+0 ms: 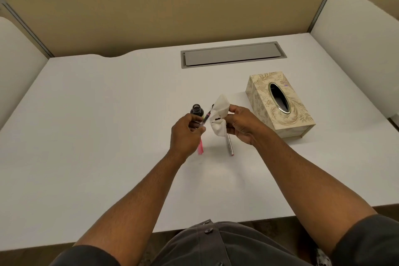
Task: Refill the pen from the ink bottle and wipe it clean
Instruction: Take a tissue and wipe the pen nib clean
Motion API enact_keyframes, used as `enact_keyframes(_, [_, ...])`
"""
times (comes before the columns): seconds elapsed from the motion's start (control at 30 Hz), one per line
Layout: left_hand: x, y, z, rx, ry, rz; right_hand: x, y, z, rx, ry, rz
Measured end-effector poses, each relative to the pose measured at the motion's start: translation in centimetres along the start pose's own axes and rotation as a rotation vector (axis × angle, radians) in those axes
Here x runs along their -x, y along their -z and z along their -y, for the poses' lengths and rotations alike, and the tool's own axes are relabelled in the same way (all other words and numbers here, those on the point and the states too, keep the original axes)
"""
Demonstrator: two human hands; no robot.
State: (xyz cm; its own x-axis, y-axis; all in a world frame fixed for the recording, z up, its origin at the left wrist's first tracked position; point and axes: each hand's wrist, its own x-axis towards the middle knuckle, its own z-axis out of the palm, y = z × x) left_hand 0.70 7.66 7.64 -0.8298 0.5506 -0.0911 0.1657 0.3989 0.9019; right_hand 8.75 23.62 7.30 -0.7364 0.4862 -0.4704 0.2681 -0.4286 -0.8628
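Overhead, a white desk [108, 114] meets tan partition panels [151, 17].

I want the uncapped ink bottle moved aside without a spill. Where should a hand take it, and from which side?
Grip the ink bottle round its dark body below the narrow open neck, fingers wrapping from the left. It stands upright with no cap on, so keep it level. The left hand and the stained tissue crowd its near and right sides.

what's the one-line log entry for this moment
phase: wiping | left hand: holds pen | right hand: holds stained tissue | ink bottle: uncapped
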Motion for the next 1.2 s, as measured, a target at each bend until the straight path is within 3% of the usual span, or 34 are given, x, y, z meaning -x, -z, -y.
enact_keyframes(0.57, [-0.4,0.0,0.8,-0.194,-0.108,-0.03,1.5,-0.1,1.0,0.094,0.03,0.39])
enact_keyframes(0.73, [-0.1,-0.2,0.5,-0.174,-0.097,0.022,1.4,-0.6,0.7,0.191,0.15,0.184])
enact_keyframes(0.9, [0.1,0.1,0.3,-0.109,-0.033,0.04,1.4,-1.3,0.6,0.611,0.322,0.004])
enact_keyframes(1.07, [0.4,-0.1,-0.1,-0.043,0.013,0.079,1.5,-2.1,1.1,0.867,0.374,-0.085])
enact_keyframes(1.2, [0.2,-0.3,0.1,-0.054,0.081,0.113,1.5,-2.8,0.8,0.912,0.366,-0.124])
